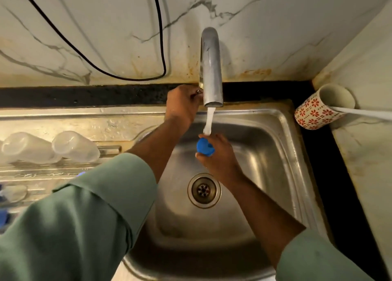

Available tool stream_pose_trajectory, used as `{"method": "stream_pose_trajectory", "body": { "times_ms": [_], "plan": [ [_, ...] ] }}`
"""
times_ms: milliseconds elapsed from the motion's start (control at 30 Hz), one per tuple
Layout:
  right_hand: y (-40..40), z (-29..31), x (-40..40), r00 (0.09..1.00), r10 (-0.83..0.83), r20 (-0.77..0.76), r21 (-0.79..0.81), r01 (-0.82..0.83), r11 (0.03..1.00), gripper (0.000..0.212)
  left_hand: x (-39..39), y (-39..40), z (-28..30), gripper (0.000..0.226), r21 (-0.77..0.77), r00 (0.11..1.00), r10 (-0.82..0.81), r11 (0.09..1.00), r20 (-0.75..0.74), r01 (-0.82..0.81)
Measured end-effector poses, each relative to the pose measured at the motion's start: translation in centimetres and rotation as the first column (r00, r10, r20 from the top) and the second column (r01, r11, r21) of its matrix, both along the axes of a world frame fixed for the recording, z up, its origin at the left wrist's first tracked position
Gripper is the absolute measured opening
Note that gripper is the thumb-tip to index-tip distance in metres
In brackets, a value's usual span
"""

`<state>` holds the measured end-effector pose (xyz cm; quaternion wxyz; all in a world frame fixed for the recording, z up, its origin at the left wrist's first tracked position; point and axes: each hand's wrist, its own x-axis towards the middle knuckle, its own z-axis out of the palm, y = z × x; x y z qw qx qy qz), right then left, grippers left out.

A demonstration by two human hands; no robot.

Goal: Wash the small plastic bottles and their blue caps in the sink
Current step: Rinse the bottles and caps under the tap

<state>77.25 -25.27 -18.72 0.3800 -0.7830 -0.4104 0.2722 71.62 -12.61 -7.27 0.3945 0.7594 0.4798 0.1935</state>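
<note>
My right hand [220, 155] pinches the blue cap [204, 146] under the running stream over the sink [275, 145] basin's middle, my left hand's [183, 105] grip curled on the tap [211, 68] handle; wet, it could slip toward the drain [204, 190].

No readable text, labels, brand names, numbers or signs appear anywhere. The cup [318, 108] at the right carries only a red flower pattern, with no words on it.
</note>
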Motion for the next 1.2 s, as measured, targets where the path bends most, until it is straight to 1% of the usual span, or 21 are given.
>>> {"method": "stream_pose_trajectory", "body": {
  "times_ms": [100, 200, 233, 300, 367, 400, 467, 500, 533, 600, 667, 700, 767, 867, 900, 933, 1000, 1033, 1067, 1133, 1200],
  "plan": [
    [0.8, -0.7, -0.3, 0.995, -0.037, -0.089, -0.069, 0.031, 0.997, 0.048, 0.4, 0.8, -0.6, 0.017, 0.001, 1.0, -0.017, 1.0, -0.011, 0.017],
    [0.9, -2.1, -0.1, 0.993, -0.09, -0.082, -0.073, 0.084, 0.994, 0.049, 1.0, 1.1, -0.8, 0.015, -0.076, 0.999, 0.039, 0.996, -0.003, -0.039],
    [0.7, -2.3, -0.1, 0.99, -0.076, -0.119, -0.083, 0.067, 0.994, 0.049, 1.2, 1.1, -0.8, 0.015, -0.085, 0.999, 0.041, 0.996, 0.008, -0.04],
    [0.4, -2.7, -0.1, 0.977, -0.074, -0.201, -0.115, 0.052, 0.992, 0.045, 1.2, 1.1, -0.5, 0.017, -0.052, 0.999, 0.019, 0.998, -0.035, -0.021],
    [0.0, -3.4, -0.1, 0.968, -0.108, -0.225, -0.121, 0.082, 0.989, 0.041, 1.2, 1.1, -0.2, 0.02, -0.009, 0.994, 0.01, 1.0, -0.106, -0.011],
    [0.3, -3.4, -0.2, 0.953, -0.109, -0.283, -0.137, 0.072, 0.988, 0.037, 1.2, 1.3, -0.2, 0.022, -0.016, 0.994, 0.016, 1.0, -0.106, -0.017],
    [0.5, -4.0, -0.1, 0.859, -0.243, -0.451, -0.189, 0.174, 0.966, 0.036, 1.2, 1.2, -0.4, 0.024, -0.041, 0.996, 0.005, 0.999, -0.093, -0.009],
    [0.7, -4.1, 0.0, 0.785, -0.297, -0.544, -0.214, 0.213, 0.953, 0.036, 1.2, 1.1, -0.3, 0.025, -0.04, 0.994, 0.006, 0.999, -0.105, -0.011],
    [1.0, -4.0, -0.2, 0.703, -0.326, -0.632, -0.266, 0.199, 0.943, 0.032, 1.3, 1.1, -0.4, 0.025, -0.036, 0.993, 0.004, 0.999, -0.117, -0.009],
    [1.3, -3.5, -0.7, 0.449, -0.422, -0.788, -0.383, 0.18, 0.906, 0.025, 1.3, 1.1, -0.5, 0.026, -0.034, 0.994, -0.005, 0.999, -0.112, 0.001],
    [1.8, -3.8, -0.7, 0.22, -0.498, -0.839, -0.455, 0.219, 0.863, 0.032, 1.3, 1.1, -0.4, 0.026, -0.043, 0.995, 0.007, 0.999, -0.096, -0.011],
    [2.2, -4.1, -0.6, 0.163, -0.501, -0.85, -0.465, 0.218, 0.858, 0.036, 1.4, 1.1, -0.3, 0.026, -0.048, 0.995, 0.006, 0.999, -0.098, -0.011],
    [2.9, -3.9, -0.8, 0.126, -0.507, -0.853, -0.48, 0.192, 0.856, 0.035, 1.4, 1.0, -0.3, 0.026, -0.064, 0.995, 0.016, 0.998, -0.097, -0.023],
    [3.7, -3.4, -1.2, 0.062, -0.449, -0.891, -0.423, 0.242, 0.873, 0.008, 1.4, 0.9, -0.2, 0.023, -0.076, 0.997, 0.035, 0.996, -0.067, -0.04],
    [3.8, -3.5, -1.3, 0.117, -0.418, -0.901, -0.382, 0.242, 0.892, 0.01, 1.4, 0.9, -0.2, 0.023, -0.078, 0.997, 0.035, 0.996, -0.062, -0.04],
    [4.0, -3.5, -1.3, 0.232, -0.407, -0.883, -0.364, 0.205, 0.908, 0.015, 1.4, 0.8, -0.2, 0.024, -0.076, 0.998, 0.035, 0.996, -0.06, -0.04],
    [4.1, -3.1, -1.4, 0.556, -0.388, -0.735, -0.397, 0.111, 0.911, 0.017, 1.4, 0.7, -0.2, 0.027, -0.073, 0.998, 0.031, 0.997, -0.064, -0.035],
    [4.2, -2.9, -1.4, 0.67, -0.373, -0.642, -0.431, 0.086, 0.898, 0.022, 1.4, 0.7, -0.3, 0.028, -0.079, 0.998, 0.031, 0.996, -0.059, -0.036],
    [4.2, -2.9, -1.1, 0.751, -0.351, -0.559, -0.47, 0.062, 0.881, 0.028, 1.4, 0.8, -0.4, 0.029, -0.083, 0.998, 0.031, 0.996, -0.053, -0.036],
    [4.2, -3.3, -0.4, 0.848, -0.25, -0.467, -0.511, -0.029, 0.859, 0.033, 1.5, 0.9, -0.4, 0.029, -0.072, 0.997, 0.033, 0.997, -0.069, -0.038],
    [3.7, -3.7, 0.3, 0.844, -0.158, -0.513, -0.483, -0.131, 0.866, 0.038, 1.5, 1.0, -0.6, 0.029, -0.062, 0.996, 0.043, 0.997, -0.072, -0.048]
  ]
}}
